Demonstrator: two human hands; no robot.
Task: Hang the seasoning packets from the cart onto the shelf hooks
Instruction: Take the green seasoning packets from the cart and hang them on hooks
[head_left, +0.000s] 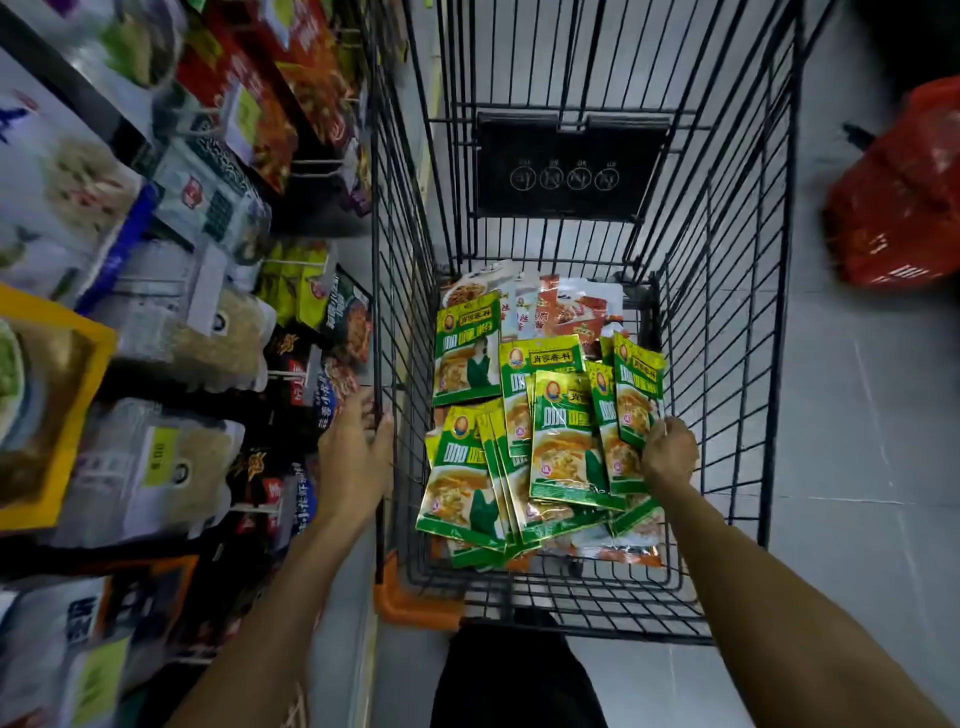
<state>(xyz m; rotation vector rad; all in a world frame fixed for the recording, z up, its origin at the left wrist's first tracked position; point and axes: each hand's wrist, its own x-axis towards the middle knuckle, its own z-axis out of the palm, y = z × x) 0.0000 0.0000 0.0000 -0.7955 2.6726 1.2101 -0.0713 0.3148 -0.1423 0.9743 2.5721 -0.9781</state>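
Pinching green foil seasoning packets (636, 400) in curled fingers: right hand (669, 451); left hand (353, 454) apparently clasps black wire cart (377, 291) rim.

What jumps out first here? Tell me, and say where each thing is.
The heap of green seasoning packets on the floor of the black wire cart, mid-frame, catches the eye first. The right hand grips one green packet at the heap's right edge, while the left hand holds the cart's left wall. A red basket sits on the floor at upper right.
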